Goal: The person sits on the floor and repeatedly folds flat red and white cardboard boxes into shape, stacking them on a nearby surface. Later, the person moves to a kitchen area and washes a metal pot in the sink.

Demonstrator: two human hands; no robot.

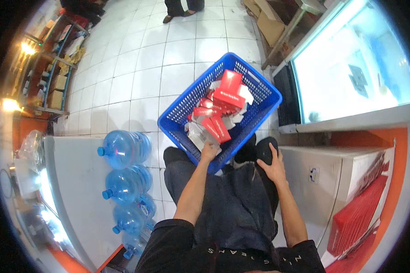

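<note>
A blue plastic basket [265,111] with slotted sides stands on the floor in front of my legs. Inside it lie several red boxes [230,88] with white print, heaped among crumpled white paper [246,94]. My left hand [209,151] reaches over the basket's near side, fingers closed at the edge of a pale crumpled wrapper [198,133]; the fingertips are partly hidden. My right hand [273,164] rests on my right knee with its fingers apart and nothing in it.
Several blue water bottles [123,150] lie in a column at left, beside a white cabinet [79,182]. At right are a white chest [310,175], stacked red flat packs [357,216] and a brightly lit glass case [351,73]. Another person's feet [180,17] stand at the far end.
</note>
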